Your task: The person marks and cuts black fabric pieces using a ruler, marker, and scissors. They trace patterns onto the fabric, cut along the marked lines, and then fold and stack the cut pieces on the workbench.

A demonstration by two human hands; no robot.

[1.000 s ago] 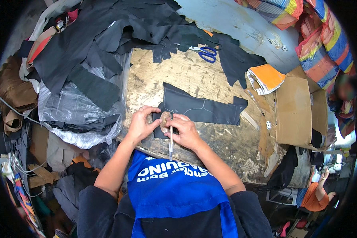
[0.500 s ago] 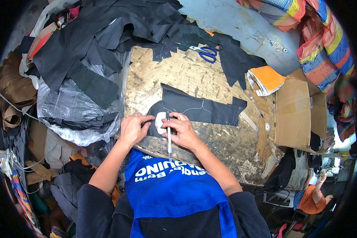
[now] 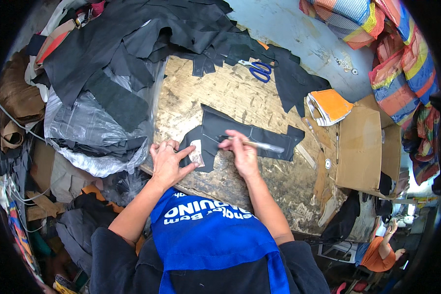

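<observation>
Black piece [image 3: 218, 120], one, lies on the worktable [image 3: 181, 108] between and partly under the hands. The right hand [image 3: 242, 154] pinches one pen [image 3: 264, 146], both blurred, over the piece. The left hand [image 3: 169, 159] is spread, fingertips and thumb against one white template [image 3: 197, 153] at the piece's near left end; it grips nothing. The marking looks partway done: pale lines already cross the piece's middle, and it is uncut along them. Whether a line runs along the template's edge is too small to tell; the cutting appears left undone. Farther out are one pair of scissors [image 3: 260, 72], apart from both hands, one orange pad [image 3: 330, 105], one carton [image 3: 358, 147] and a heap of black sheets [image 3: 132, 44], too overlapped to count.
</observation>
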